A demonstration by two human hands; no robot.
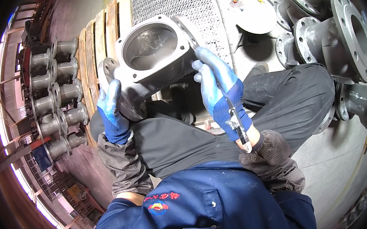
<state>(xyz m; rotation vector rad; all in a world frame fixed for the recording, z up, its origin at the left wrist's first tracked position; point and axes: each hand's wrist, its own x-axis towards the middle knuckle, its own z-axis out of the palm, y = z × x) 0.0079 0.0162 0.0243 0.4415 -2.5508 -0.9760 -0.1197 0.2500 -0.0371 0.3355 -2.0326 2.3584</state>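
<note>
A grey cast metal valve body (163, 72) with a wide round opening in a square flange lies tilted before me, with round flanges at its ends. My left hand (114, 109), in a blue coated glove, is closed against its lower left flange. Gloved the same way, my right hand (220, 89) presses its stretched fingers on the right flange. Along that palm and wrist lies a thin dark tool (236, 123) smeared with whitish paste; its kind and how it is held are unclear.
A textured metal plate (178, 11) and a wooden pallet (95, 38) lie beyond the casting. At the right stand several big flanged castings (327, 44), near a round whitish lid-like disc (251, 14). Rows of smaller flanged castings (67, 90) are stacked at the left.
</note>
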